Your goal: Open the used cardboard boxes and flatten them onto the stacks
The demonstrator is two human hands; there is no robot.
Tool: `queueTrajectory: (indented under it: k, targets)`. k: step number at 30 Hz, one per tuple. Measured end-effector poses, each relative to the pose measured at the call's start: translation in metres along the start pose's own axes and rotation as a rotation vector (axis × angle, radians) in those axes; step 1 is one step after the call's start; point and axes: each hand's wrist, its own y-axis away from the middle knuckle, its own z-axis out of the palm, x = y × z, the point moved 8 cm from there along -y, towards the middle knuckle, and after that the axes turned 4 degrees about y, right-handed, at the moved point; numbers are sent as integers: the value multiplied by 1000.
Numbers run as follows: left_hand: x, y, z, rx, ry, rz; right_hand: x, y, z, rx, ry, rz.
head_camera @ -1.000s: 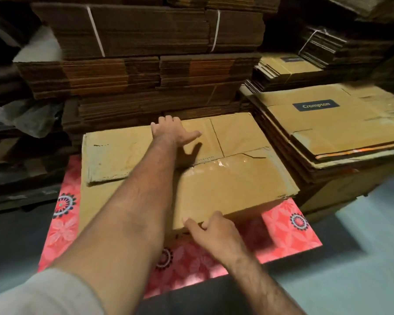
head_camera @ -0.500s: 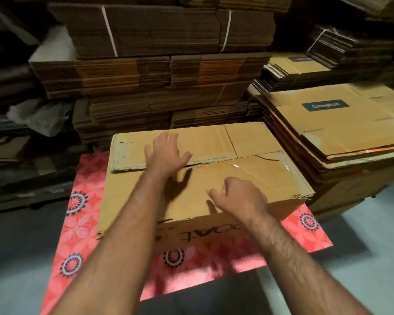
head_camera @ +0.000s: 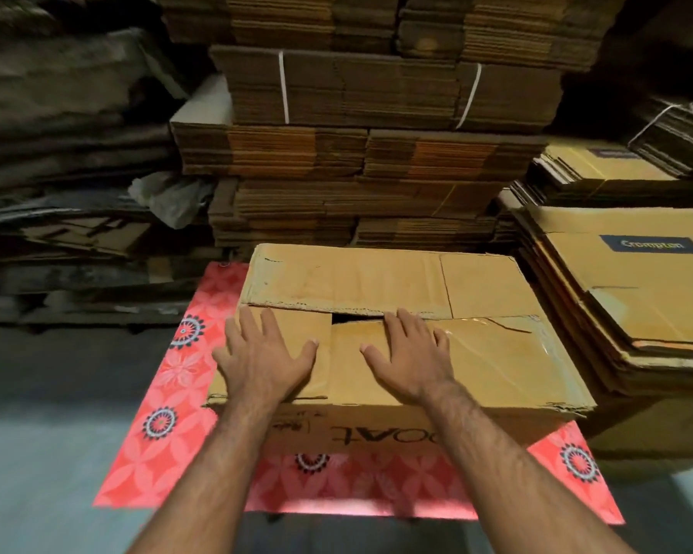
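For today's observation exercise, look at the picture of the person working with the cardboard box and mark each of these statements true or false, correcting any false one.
1. Both hands lie flat on top of the cardboard box. True: the left hand and the right hand rest there with fingers spread.
2. The box stands on a plain blue mat. False: it stands on a red floral mat.
3. The flattened stack to the right carries a dark label. True.
4. The box's top flaps stand fully upright. False: they lie folded down, with a small gap between them.
5. The right hand holds a knife. False: it holds nothing.
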Motion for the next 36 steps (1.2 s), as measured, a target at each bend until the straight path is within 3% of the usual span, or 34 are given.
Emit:
queueTrajectory:
  k: [4, 7, 17, 20, 24, 30, 36]
  targets:
    - [4, 17, 4, 16, -6, -8, 11, 9, -1, 36, -7, -22]
    - [5, 14, 3, 43, 11, -22, 9, -6, -10, 153, 10, -64]
    - [5, 19, -4, 101, 29, -45, -17, -60, -12, 305, 179, -356]
    - [13, 21, -9, 89, 3, -126, -16, -59, -21, 423, 130, -354]
    - [52, 22, -14, 73, -230, -198, -14, -58, -38, 525, 54, -327]
    - [103, 11, -32, 38, -283, -91, -9, -59, -41, 515, 1, -296]
    - [105, 12, -82, 91, -402, -7, -2, -67, -44, 505, -106, -213]
